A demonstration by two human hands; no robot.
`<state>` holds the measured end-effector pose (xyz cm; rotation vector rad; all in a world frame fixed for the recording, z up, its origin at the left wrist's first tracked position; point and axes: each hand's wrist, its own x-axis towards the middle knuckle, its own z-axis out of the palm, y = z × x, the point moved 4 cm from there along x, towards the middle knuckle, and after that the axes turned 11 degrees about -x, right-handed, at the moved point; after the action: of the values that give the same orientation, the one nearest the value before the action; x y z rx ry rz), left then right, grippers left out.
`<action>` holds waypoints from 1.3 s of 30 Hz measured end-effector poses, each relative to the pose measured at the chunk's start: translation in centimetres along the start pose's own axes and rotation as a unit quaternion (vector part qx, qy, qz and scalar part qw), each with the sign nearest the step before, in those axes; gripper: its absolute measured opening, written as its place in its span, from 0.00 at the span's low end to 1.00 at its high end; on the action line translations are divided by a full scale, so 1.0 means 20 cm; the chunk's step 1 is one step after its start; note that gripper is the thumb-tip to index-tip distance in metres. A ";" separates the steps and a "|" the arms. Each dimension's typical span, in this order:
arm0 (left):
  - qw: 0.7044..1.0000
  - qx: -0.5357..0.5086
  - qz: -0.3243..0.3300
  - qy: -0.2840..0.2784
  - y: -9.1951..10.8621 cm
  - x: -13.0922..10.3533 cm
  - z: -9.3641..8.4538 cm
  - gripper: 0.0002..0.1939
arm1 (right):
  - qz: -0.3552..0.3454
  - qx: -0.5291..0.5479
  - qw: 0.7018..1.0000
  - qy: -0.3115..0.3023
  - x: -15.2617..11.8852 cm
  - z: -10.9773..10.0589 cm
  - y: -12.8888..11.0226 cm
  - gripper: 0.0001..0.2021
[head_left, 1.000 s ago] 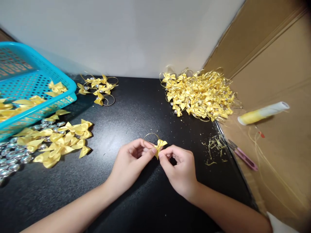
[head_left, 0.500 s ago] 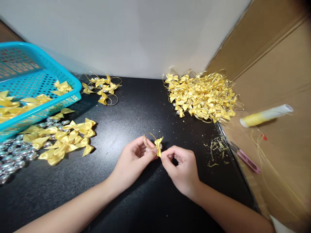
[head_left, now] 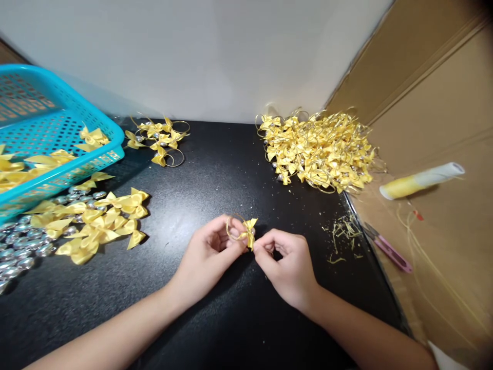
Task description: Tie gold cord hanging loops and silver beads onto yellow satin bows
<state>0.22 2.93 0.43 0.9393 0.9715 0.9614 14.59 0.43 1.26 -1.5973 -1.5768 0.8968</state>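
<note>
In the head view, the left hand (head_left: 210,252) is pinching a yellow bow (head_left: 250,232) between thumb and fingers, while the right hand (head_left: 288,264) is closing its thumb and forefinger on the bow's lower right edge; whether it is also gripping a wire end, I cannot tell. The bow is sitting between both sets of fingertips above the black table (head_left: 215,174), with one gold loop (head_left: 228,231) standing out on its left. If the right fingers are pulling too hard, the bow could be twisting or its knot loosening; a slack left pinch could be letting the springy loop swing round. Stray clippings (head_left: 344,228) could be clinging to the ribbon if the work is dropping among them. As for counts, two hands are holding one bow; one blue basket (head_left: 115,134), one tube (head_left: 421,181) and one pair of pink snips (head_left: 393,254) are lying around them. The small cluster (head_left: 159,139) is showing roughly five bows, overlapping; the large pile (head_left: 319,149), loose bows (head_left: 102,231) and silvery beads (head_left: 23,246) are crowding too closely for exact counting.
</note>
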 end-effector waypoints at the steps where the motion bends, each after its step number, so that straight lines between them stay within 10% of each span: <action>1: 1.000 0.003 0.000 -0.003 0.00 0.00 0.00 0.04 | 0.001 0.000 1.000 -0.002 0.00 0.00 0.00 0.08; 39: 1.000 0.009 -0.021 -0.020 0.02 0.00 0.01 0.05 | 0.035 0.018 0.999 -0.030 0.01 0.00 0.00 0.07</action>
<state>0.29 3.06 0.75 0.9461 0.9642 0.8958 14.59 0.68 1.35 -1.6223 -1.5452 1.0141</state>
